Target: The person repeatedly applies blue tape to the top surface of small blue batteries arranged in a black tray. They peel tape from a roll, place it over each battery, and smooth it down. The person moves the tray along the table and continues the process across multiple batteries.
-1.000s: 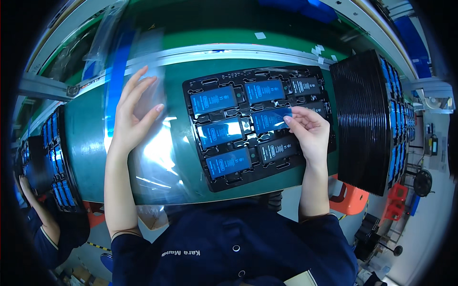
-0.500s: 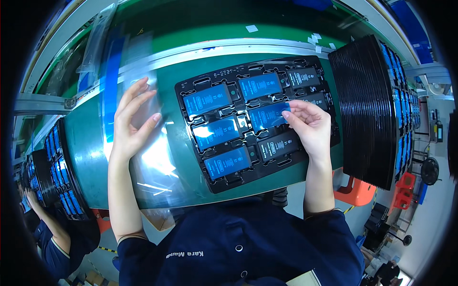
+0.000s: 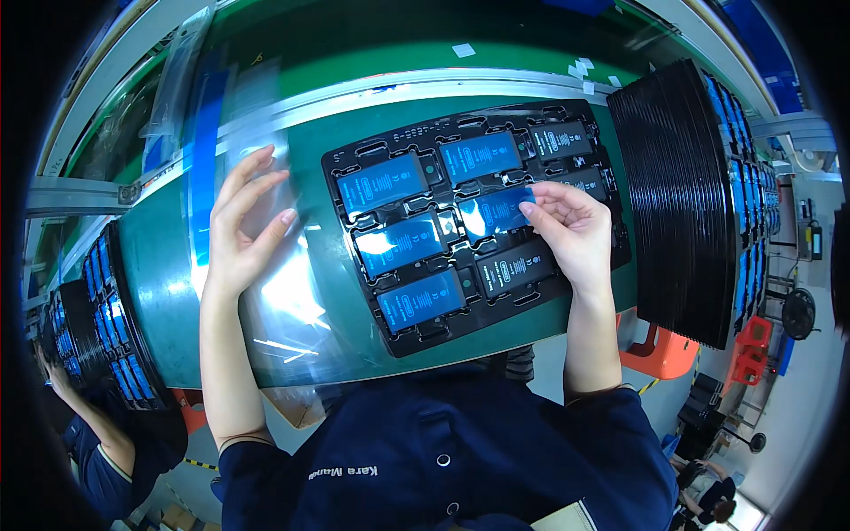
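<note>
A black moulded tray [image 3: 496,121] lies on the green table, holding flat batteries in rows. Several carry a blue film, like the battery [image 3: 382,186] at the far left; others are bare black, such as the battery [image 3: 515,268] at the near middle. My right hand [image 3: 580,232] pinches the right end of the blue film [image 3: 487,215] over the middle battery, thumb against fingers. To the left, my left hand [image 3: 241,226] is held with fingers apart and nothing in it, over clear plastic sheets [image 3: 288,301].
A tall stack of black trays [image 3: 677,212] stands at the right. A blue strip [image 3: 205,159] runs along the left, near the plastic sheets. Small white pieces [image 3: 464,50] lie beyond the metal rail. At the far left, a co-worker's arm [image 3: 93,420] is beside more trays.
The glare on the film over the middle battery has shifted to its left end. My right hand has barely moved, still pinching the film; my left hand stays nearly still.
</note>
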### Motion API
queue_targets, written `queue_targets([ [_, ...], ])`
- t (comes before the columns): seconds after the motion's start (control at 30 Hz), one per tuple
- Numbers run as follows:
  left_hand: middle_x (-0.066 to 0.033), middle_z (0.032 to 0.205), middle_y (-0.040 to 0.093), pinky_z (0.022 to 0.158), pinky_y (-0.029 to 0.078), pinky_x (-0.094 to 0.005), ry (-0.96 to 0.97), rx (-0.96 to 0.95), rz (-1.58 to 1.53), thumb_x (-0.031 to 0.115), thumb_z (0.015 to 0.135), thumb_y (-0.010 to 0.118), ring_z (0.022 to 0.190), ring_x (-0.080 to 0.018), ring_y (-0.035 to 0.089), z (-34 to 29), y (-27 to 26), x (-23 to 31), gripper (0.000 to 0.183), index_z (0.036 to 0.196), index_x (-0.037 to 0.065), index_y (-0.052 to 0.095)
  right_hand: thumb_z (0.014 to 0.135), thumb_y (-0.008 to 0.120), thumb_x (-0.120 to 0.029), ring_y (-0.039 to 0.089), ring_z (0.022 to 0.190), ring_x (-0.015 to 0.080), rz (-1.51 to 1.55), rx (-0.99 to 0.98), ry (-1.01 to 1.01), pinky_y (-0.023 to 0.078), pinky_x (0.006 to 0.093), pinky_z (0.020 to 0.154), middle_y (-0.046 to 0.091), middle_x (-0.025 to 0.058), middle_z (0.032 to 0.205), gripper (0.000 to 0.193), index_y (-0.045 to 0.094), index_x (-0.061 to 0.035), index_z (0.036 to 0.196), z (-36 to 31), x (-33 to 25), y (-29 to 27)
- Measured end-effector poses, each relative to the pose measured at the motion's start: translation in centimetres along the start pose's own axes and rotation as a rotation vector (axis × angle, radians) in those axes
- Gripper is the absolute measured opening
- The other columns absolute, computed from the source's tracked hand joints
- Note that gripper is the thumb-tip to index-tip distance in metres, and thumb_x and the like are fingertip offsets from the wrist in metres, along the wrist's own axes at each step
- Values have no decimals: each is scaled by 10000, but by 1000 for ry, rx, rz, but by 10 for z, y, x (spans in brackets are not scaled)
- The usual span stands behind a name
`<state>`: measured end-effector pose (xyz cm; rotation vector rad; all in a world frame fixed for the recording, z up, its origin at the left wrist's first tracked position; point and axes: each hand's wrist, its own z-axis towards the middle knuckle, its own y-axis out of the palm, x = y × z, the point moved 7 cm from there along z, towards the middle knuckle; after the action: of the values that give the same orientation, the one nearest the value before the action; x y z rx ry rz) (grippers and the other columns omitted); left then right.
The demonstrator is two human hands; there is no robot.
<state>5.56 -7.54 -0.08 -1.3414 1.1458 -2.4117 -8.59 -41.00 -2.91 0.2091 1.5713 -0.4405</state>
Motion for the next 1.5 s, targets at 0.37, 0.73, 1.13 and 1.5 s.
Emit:
queue_targets([
  [0.37, -78, 1006, 676, 893, 440, -274, -361, 542, -133, 131, 910, 604, 963, -164, 609, -25, -100, -66, 220, 1055, -24, 663, 719, 694, 74, 546, 604, 48, -311, 6, -146, 456, 185, 555, 615, 56, 864, 338, 658, -8, 1045, 0, -14, 5],
  [0.73, -125, 1482, 302, 1057, 293, -496, -415, -153, 473, 314, 680, 789, 1264, -394, 362, -54, -95, -82, 675, 1305, 350, 538, 765, 696, -73, 416, 1240, 311, -771, 23, -399, 329, 380, 1033, 449, 150, 1323, 459, 566, -71, 1206, -5, -38, 18],
  [1.13, -126, 1141, 626, 877, 455, -344, -452, 210, 187, 210, 763, 734, 983, -245, 583, -46, -103, -92, 375, 1132, 168, 681, 829, 663, -144, 404, 1258, 307, -864, 23, -349, 306, 402, 1054, 456, 141, 1343, 420, 551, -68, 1226, -3, -30, 23],
  [1.5, -128, 1043, 662, 722, 516, -378, 238, 598, 206, 19, 711, 680, 803, -296, 642, -14, -59, 46, 426, 1130, 59, 618, 854, 639, -68, 466, 1205, 308, -756, 129, -627, 351, 392, 1013, 479, 166, 1312, 321, 577, 2, 1162, -21, -55, 35],
])
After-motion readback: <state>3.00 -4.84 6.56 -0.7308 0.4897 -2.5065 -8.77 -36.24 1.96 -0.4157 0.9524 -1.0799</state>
